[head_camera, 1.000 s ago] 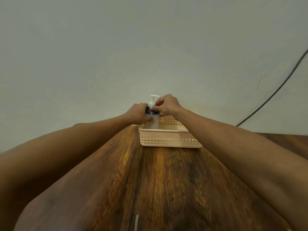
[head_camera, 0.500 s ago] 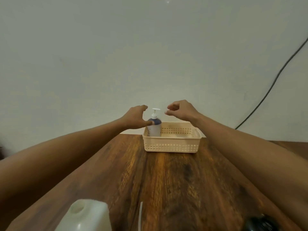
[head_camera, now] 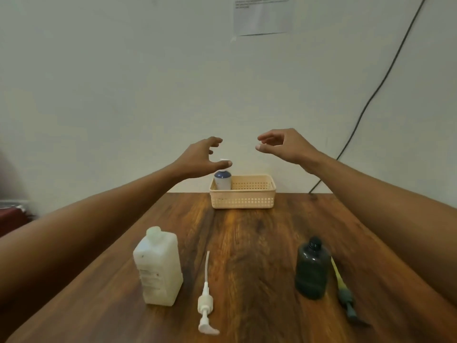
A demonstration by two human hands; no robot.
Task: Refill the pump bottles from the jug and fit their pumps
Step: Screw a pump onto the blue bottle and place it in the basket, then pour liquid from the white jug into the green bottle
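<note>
- Looks like we're between bottles. The blue bottle (head_camera: 222,180) stands upright in the left end of the basket (head_camera: 243,201) at the far edge of the bench (head_camera: 247,243), pump on, so I'd call that one done.
- Left hand (head_camera: 200,157) and right hand (head_camera: 286,147) both hover over the basket holding nothing. Each grip is spread, fingers loosely curved. The left thumb lines up with the blue bottle's pump top, and I can't tell if it touches.
- Next up, I'd guess, is the dark bottle (head_camera: 312,268), upright toward the near right corner with its neck open. The green pump (head_camera: 345,293) lies flat just beside it on the right.
- The jug (head_camera: 158,266) is a white, square-ish thing standing toward the near left corner. Can't tell if it's capped.
- A white pump (head_camera: 206,300) lies between jug and dark bottle, tube pointing to the far edge. No bottle for it that I can see.
- The next move needs both hands back at the near edge: one steadying the dark bottle, one tipping the jug slowly, since that neck is narrow.
</note>
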